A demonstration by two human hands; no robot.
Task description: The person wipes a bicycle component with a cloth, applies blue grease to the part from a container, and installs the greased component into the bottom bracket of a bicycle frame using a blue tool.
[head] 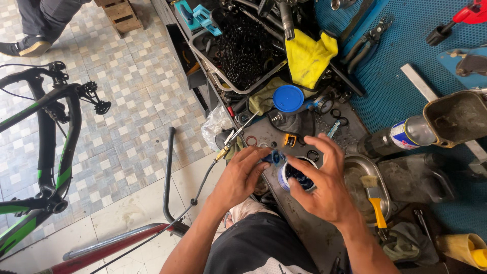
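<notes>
My left hand [242, 175] pinches a small blue part [273, 158] at the rim of an open tub of dark blue grease [297, 175]. My right hand [324, 182] reaches over the tub with fingers spread, fingertips at its rim and inside it. The tub stands on a dirty dark workbench [299, 228]. Its blue lid [288, 98] lies further back on the bench. A thin cable with a brass end [223, 151] runs past my left hand down to the floor.
A metal tray [355, 165] with a yellow-handled brush [376, 203] sits right of the tub. A wire basket of black chains [243, 48], a yellow rag [308, 56], a spray can [401, 134] and pliers lie behind. A green-black bicycle [48, 152] stands left; another person's feet [25, 45] at top left.
</notes>
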